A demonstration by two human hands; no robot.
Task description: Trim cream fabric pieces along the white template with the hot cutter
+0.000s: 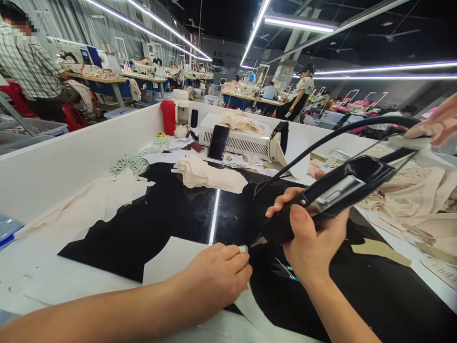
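Observation:
A black corded handheld tool (332,193) with a silver panel and a pointed metal tip is gripped in my right hand (314,238). The tip slants down to the left, close to my left hand (223,271). My left fingers are curled round a small pale-edged thing (244,249), mostly hidden, over a white sheet (171,257). That sheet lies partly on a glossy black board (182,214). Below the tool, small scissors-like blades with teal spots (287,270) rest on the board. A stack of cream fabric pieces (210,176) sits farther back.
Another person's hand (441,121) reaches in at the right edge with pale material. Cream fabric (421,200) is heaped at right. A phone (218,142) leans on a white box (235,136); a red cup (167,116) stands near the low white wall (71,166). The tool's cable (303,155) arcs above the table.

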